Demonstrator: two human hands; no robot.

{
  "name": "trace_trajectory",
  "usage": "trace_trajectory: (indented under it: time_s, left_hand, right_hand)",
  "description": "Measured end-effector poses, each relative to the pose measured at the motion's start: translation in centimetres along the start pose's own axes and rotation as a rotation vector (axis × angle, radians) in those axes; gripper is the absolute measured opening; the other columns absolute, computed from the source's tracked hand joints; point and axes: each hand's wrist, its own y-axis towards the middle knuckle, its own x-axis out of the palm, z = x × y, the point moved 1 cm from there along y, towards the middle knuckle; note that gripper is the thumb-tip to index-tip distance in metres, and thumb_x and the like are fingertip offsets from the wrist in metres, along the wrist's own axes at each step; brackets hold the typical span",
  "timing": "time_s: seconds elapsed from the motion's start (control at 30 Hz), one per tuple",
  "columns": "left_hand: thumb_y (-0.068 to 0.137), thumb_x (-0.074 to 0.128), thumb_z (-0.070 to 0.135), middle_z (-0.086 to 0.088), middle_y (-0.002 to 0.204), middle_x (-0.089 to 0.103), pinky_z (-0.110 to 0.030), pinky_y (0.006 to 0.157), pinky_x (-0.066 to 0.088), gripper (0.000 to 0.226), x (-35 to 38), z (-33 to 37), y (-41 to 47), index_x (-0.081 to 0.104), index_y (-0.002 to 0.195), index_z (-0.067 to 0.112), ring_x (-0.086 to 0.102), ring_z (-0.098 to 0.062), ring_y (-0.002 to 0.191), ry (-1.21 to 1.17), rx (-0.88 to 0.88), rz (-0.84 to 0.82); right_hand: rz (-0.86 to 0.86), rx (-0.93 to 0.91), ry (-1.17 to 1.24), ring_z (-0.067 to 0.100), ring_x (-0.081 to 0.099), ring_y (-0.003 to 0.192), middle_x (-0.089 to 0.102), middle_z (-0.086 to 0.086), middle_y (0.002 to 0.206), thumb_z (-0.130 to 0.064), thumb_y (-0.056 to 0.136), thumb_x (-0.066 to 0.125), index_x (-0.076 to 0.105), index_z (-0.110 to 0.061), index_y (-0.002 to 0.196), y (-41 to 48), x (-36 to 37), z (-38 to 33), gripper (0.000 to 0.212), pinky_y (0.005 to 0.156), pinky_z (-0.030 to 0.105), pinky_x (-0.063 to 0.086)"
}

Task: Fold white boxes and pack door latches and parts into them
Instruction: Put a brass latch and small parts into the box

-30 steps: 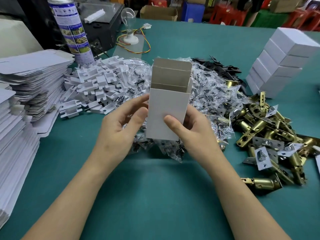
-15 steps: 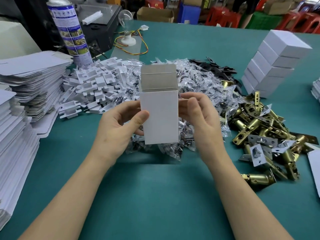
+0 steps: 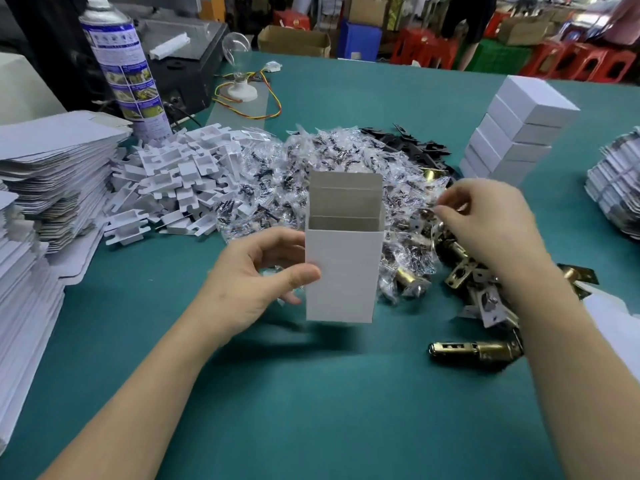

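**A:** What lies nearest on the bench (image 3: 311,403)?

**B:** One brass latch (image 3: 474,351) on its side, alone on the green top, just beside the right forearm.

**A:** And the hands?

**B:** The left hand (image 3: 256,282) grips the white box (image 3: 341,275) by its left edge, with the thumb across the front face and the fingers curled behind. The box is held upright, off the bench, with its top end open and its grey flaps raised.

**A:** The right one?

**B:** The right hand (image 3: 491,226) is apart from the box, to its right, over the pile of latches (image 3: 460,271). Its fingers are curled and the tips drawn together at the edge of the bags. Whether they pinch anything I cannot tell — it is blurred there.

**A:** Behind the box?

**B:** A heap of clear bags (image 3: 311,168) with small dark parts inside, meeting the latch pile on its right. Left of the bags is a heap of white plastic pieces (image 3: 173,181). Further left are stacks of flat box blanks (image 3: 52,161), at the bench edge.

**A:** Farther back?

**B:** Black flat pieces (image 3: 415,147) lie behind the bags. To the right is a stack of folded white boxes (image 3: 519,133), all closed, and a bundle of blanks (image 3: 616,188) sits at the right edge. At the back left a tall spray can (image 3: 128,71) stands upright — near it is a clear bulb (image 3: 237,53) in a white holder with coloured wires.
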Motion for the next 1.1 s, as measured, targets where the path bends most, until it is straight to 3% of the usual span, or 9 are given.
trace_trajectory:
  time_s: [0.13,0.27,0.37,0.6,0.7,0.87,0.97,1.03,1.1]
  left_hand:
    - [0.072,0.085,0.028,0.000,0.096,0.080,-0.033,0.059,0.063,0.027,0.5,0.4,-0.3,0.079,0.097,0.038,0.074,-0.009,0.088,0.019,-0.010,-0.073]
    - [0.078,0.080,0.017,0.002,0.094,0.079,-0.034,0.063,0.063,0.025,0.6,0.4,-0.5,0.078,0.099,0.031,0.073,-0.009,0.088,0.061,-0.026,-0.095]
    - [0.078,0.080,0.017,0.003,0.094,0.079,-0.032,0.064,0.062,0.026,0.7,0.5,-0.7,0.078,0.098,0.033,0.073,-0.009,0.088,0.067,-0.024,-0.112]
    - [0.070,0.083,0.037,0.002,0.096,0.080,-0.030,0.064,0.061,0.030,0.3,0.8,-0.8,0.078,0.099,0.032,0.073,-0.009,0.089,0.062,-0.025,-0.090]
    - [0.070,0.082,0.039,0.001,0.097,0.080,-0.029,0.065,0.061,0.032,0.3,0.8,-0.8,0.077,0.100,0.031,0.073,-0.008,0.090,0.065,-0.031,-0.083]
    - [0.070,0.082,0.039,0.003,0.097,0.080,-0.029,0.065,0.060,0.029,0.1,0.8,-0.7,0.078,0.099,0.037,0.073,-0.007,0.090,0.063,-0.034,-0.085]
    - [0.071,0.082,0.039,0.004,0.098,0.080,-0.028,0.065,0.060,0.028,0.1,0.8,-0.7,0.078,0.099,0.039,0.073,-0.007,0.091,0.068,-0.030,-0.091]
    - [0.071,0.082,0.039,0.004,0.098,0.080,-0.028,0.065,0.060,0.028,0.1,0.8,-0.7,0.078,0.099,0.038,0.073,-0.007,0.091,0.073,-0.027,-0.094]
    - [0.071,0.082,0.039,0.004,0.098,0.080,-0.028,0.064,0.060,0.028,0.2,0.8,-0.7,0.078,0.099,0.036,0.073,-0.007,0.090,0.080,-0.029,-0.097]
  right_hand:
    - [-0.123,0.012,-0.209,0.021,0.057,0.084,0.069,-0.005,0.089,-0.027,0.092,0.076,0.073,-0.026,0.092,0.1,-2.1,2.5,0.002,0.068,0.032,0.041]
    - [-0.300,-0.292,-0.189,0.010,0.054,0.088,0.058,-0.017,0.089,-0.032,0.085,0.079,0.068,-0.040,0.084,-1.8,-2.7,1.2,0.014,0.075,0.035,0.047]
    - [-0.503,-0.408,-0.285,0.003,0.050,0.093,0.052,-0.021,0.093,-0.042,0.086,0.078,0.065,-0.042,0.093,-3.6,-1.4,-0.1,0.015,0.081,0.027,0.045]
    - [-0.408,-0.440,-0.338,0.009,0.053,0.097,0.057,-0.018,0.096,-0.050,0.087,0.075,0.059,-0.037,0.103,-5.6,-0.3,-1.2,0.026,0.076,0.030,0.043]
    - [-0.432,-0.499,-0.286,0.010,0.050,0.101,0.053,-0.013,0.101,-0.049,0.089,0.074,0.064,-0.037,0.106,-6.2,0.5,-1.7,0.023,0.082,0.030,0.043]
    - [-0.526,-0.467,-0.221,0.003,0.049,0.091,0.050,-0.017,0.096,-0.054,0.087,0.073,0.065,-0.041,0.088,-6.2,0.5,-1.1,0.015,0.074,0.025,0.040]
    - [-0.669,-0.350,-0.101,0.002,0.059,0.084,0.063,-0.016,0.089,-0.073,0.083,0.059,0.070,-0.037,0.081,-5.9,-0.2,-0.5,0.037,0.073,0.026,0.049]
    - [-0.646,-0.263,-0.059,0.006,0.063,0.070,0.070,-0.010,0.078,-0.074,0.086,0.052,0.072,-0.033,0.080,-5.4,-0.3,-0.3,0.046,0.064,0.029,0.051]
    - [-0.570,-0.236,-0.139,0.003,0.062,0.066,0.069,-0.012,0.076,-0.063,0.093,0.057,0.072,-0.033,0.087,-4.9,0.2,-0.3,0.035,0.061,0.027,0.050]
